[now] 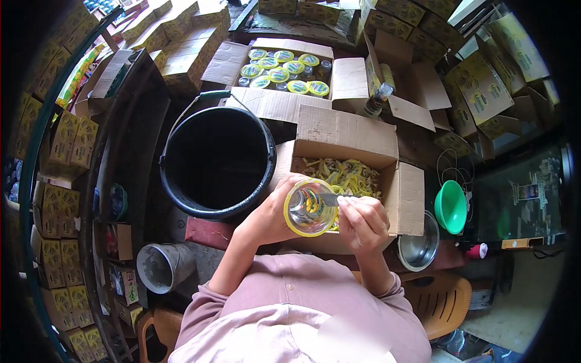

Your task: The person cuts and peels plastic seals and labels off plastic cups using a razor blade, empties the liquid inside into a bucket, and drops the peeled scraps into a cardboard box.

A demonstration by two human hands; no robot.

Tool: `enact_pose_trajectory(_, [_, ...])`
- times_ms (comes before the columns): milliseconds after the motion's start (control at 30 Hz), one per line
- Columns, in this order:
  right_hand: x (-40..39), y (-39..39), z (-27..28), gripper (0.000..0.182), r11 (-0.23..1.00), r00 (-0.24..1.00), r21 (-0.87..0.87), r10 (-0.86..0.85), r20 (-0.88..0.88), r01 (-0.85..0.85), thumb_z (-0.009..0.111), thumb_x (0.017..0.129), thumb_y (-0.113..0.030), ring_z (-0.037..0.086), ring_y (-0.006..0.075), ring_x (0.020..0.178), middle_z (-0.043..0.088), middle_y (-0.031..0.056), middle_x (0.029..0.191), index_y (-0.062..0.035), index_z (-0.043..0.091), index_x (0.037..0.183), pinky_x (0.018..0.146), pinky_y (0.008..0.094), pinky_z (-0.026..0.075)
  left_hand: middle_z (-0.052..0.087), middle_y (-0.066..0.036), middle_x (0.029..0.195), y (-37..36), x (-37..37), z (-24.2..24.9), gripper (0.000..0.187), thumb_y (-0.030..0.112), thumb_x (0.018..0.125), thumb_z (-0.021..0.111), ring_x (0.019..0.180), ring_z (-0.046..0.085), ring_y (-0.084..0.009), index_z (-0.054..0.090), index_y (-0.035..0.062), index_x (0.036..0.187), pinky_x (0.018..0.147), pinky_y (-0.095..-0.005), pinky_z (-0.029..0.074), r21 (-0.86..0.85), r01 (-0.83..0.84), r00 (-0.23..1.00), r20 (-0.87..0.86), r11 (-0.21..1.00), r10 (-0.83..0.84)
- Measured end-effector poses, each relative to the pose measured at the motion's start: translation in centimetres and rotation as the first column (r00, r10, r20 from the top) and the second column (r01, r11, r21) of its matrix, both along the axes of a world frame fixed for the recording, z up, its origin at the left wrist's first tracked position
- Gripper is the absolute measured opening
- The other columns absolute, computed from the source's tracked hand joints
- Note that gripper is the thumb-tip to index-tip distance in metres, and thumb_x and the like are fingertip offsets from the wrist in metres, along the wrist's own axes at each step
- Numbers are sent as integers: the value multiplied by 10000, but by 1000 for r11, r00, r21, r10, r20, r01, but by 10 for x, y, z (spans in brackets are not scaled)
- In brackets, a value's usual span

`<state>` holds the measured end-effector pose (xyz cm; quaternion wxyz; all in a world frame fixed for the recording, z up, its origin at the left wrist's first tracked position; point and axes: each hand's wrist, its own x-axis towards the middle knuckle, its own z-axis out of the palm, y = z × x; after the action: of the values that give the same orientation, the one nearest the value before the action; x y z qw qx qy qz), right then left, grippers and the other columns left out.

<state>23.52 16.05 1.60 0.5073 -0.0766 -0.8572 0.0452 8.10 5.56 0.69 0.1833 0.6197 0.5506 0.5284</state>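
My left hand (279,209) is wrapped round a clear cup (296,219) with a yellow rim, its open end tilted up toward me. Between the fingers and thumb of my right hand (365,222) is a flat grey blade (328,198), which reaches across the cup's rim; its handle is hidden in my grip. Just beyond both hands stands an open cardboard box (346,130) holding many yellow strips (348,175).
A large black bucket (266,181) stands left of the box. Behind is a carton (290,47) of yellow-lidded cups. A clear jar (378,100) stands by another open carton (417,112). To the right are a green bowl (451,207) and metal bowl (417,248); a grey pail (160,266) is lower left.
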Motion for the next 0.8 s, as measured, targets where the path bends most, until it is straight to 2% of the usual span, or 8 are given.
enact_pose_trajectory(100, [-4, 0, 0, 228, 1000, 1000, -3, -9, -21, 9, 656, 591, 79, 590, 167, 663, 606, 44, 742, -10, 660, 801, 580, 260, 482, 481, -128, 1051, 2, 2, 1, 652, 75, 568, 778, 1014, 482, -295, 442, 7, 1122, 890, -351, 420, 18, 31, 1000, -2, 999, -31])
enact_pose_trajectory(400, [-2, -5, -1, 212, 966, 999, -257, 23, -46, -34, 653, 634, 97, 572, 191, 607, 584, 61, 692, -20, 639, 810, 555, 270, 470, 462, -117, 1072, -1, 2, -3, 636, 91, 584, 780, 1018, 486, -260, 444, 9, 1117, 889, -332, 425, -12, 51, 998, 38, 999, -50])
enact_pose_trajectory(533, [-3, -6, 0, 201, 937, 996, -343, 45, -72, -67, 659, 647, 93, 559, 174, 596, 575, 62, 681, -18, 635, 813, 542, 255, 448, 498, -110, 1067, 2, 5, -7, 666, 116, 550, 812, 999, 505, -243, 466, 36, 1114, 869, -324, 426, 17, 45, 999, 7, 999, -45])
enact_pose_trajectory(633, [-1, -7, -4, 196, 899, 994, -429, 58, -92, -92, 668, 644, 85, 553, 158, 584, 573, 60, 672, -24, 638, 804, 528, 246, 435, 462, -125, 1070, 0, 1, -3, 648, 111, 585, 789, 1017, 488, -263, 439, 5, 1120, 889, -330, 422, -3, 55, 998, -22, 999, -55])
enact_pose_trajectory(733, [0, -8, -6, 213, 879, 991, -466, 47, -123, -99, 681, 626, 74, 546, 147, 555, 572, 51, 654, -45, 654, 801, 498, 242, 420, 469, -129, 1064, 3, 0, -5, 651, 115, 576, 796, 1018, 485, -269, 447, 4, 1114, 883, -334, 421, 9, 100, 991, 87, 995, -100])
enact_pose_trajectory(800, [-1, -9, -6, 215, 872, 992, -482, 24, -127, -83, 682, 627, 72, 549, 149, 556, 573, 54, 654, -46, 656, 805, 497, 240, 420, 473, -130, 1062, 5, 1, -7, 650, 116, 570, 800, 1014, 484, -271, 453, 5, 1108, 881, -340, 419, 30, 109, 992, 58, 994, -111])
